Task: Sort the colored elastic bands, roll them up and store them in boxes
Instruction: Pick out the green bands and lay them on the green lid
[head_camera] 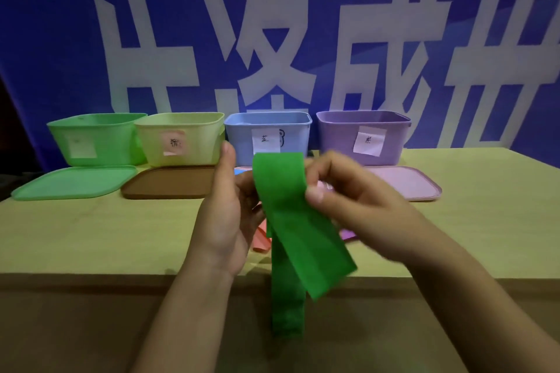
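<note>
My right hand (339, 191) pinches one green band (288, 212) at frame centre, left hand (224, 209) gripping its other edge; two tails hang below. One pink band (262, 239) and one purple band (347, 233) peek behind. Upper frame: four boxes, green (94, 139), yellow (181, 138), blue (268, 132), purple (363, 136); lids in front.

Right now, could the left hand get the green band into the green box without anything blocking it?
Probably yes. The green box stands open at the far left, its lid flat in front. The left hand and right hand both hold the green band, still unrolled.
</note>
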